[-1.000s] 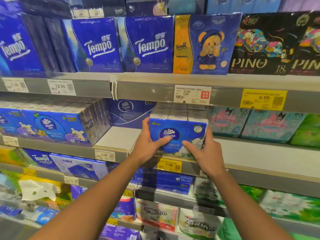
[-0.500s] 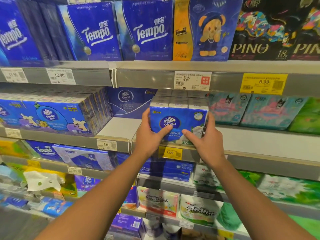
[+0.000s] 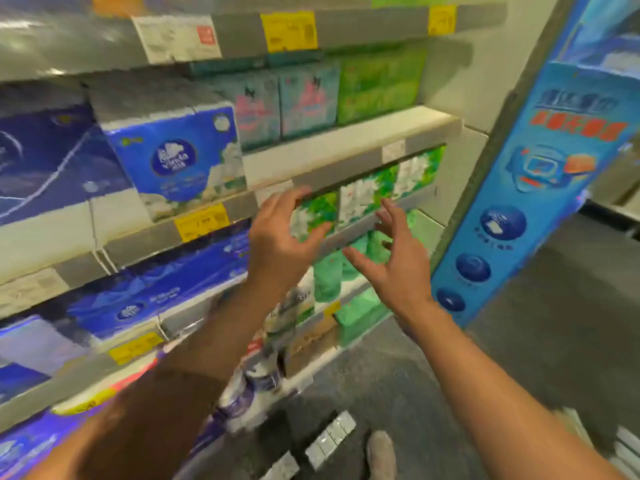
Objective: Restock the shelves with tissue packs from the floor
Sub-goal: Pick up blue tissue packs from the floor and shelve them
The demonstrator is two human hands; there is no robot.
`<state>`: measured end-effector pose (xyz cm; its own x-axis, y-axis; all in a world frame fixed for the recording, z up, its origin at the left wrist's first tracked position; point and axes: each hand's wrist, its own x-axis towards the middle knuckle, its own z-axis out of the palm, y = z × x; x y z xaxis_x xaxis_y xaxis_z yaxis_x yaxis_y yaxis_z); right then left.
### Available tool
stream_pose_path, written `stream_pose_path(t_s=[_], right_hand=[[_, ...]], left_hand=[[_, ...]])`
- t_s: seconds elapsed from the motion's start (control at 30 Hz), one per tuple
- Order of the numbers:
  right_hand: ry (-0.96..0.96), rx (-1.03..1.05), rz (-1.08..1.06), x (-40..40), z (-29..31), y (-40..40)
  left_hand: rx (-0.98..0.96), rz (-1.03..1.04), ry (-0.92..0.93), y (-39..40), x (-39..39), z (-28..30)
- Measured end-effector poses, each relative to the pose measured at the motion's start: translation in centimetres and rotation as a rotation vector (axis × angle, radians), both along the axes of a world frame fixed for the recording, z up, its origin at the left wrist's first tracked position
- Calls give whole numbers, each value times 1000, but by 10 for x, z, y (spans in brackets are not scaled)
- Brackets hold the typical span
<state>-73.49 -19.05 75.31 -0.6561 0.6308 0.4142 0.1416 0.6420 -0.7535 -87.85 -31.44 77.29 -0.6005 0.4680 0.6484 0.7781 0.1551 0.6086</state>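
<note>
The blue and white Vinda tissue pack (image 3: 180, 157) stands on the middle shelf (image 3: 346, 147), at its front edge, with no hand on it. My left hand (image 3: 284, 237) and my right hand (image 3: 391, 258) hang in the air below and to the right of it, fingers spread and relaxed, holding nothing. Both are in front of the lower shelf with green and white packs (image 3: 367, 195). On the dark floor near my shoe (image 3: 381, 455) lie grey tissue packs (image 3: 330, 438). The picture is blurred by motion.
Teal packs (image 3: 284, 98) and a green pack (image 3: 381, 84) stand further back on the middle shelf. Dark blue packs (image 3: 156, 296) fill the lower left shelves. A blue promotional panel (image 3: 540, 188) closes the shelf's right end. Dark floor (image 3: 554, 358) lies to the right.
Both hands have let go of the Vinda pack, which stays on the shelf, and have drawn back down and to the right. The view has swung down and right, showing the floor.
</note>
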Motion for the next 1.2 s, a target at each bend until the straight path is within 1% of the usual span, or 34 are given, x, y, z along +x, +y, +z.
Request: stream_pose_path(t_s=[0.13,0.23,0.3,0.43,0.5,0.57,0.67,0.73,0.83,0.93,1.1,1.2], right_hand=[[-61,-38,-290,132,-21,-13],[-64,-77,-493,240,-37,-30],[-71,-128,-645,316,-53,-45],[-44,-233,-926,465,-84,-87],[-41,-290,-1034,538,-97,-117],[-61,-347,-1120,596,-111,-143],[-17,-439,-1337,712,-135,-202],[26,-505,-1471,771,-148,-240],[26,-604,-1615,830,-167,-283],[7,-683,-1671,860,-194,-302],[67,-827,-1773,882,-227,-302],[94,-914,-1789,890,-246,-289]], left_hand=[[-174,-318,-106,37,96,-32],[-314,-582,-168,60,195,-48],[-404,-746,-167,68,266,-54],[-530,-976,-50,71,413,-69],[-599,-1086,-29,68,491,-80],[-674,-1173,-9,64,552,-91],[-834,-1367,98,44,686,-114],[-882,-1463,176,29,757,-129],[-955,-1560,192,8,831,-149],[-1077,-1639,173,-6,879,-170],[-1268,-1694,262,-2,931,-208],[-1367,-1741,320,14,957,-235]])
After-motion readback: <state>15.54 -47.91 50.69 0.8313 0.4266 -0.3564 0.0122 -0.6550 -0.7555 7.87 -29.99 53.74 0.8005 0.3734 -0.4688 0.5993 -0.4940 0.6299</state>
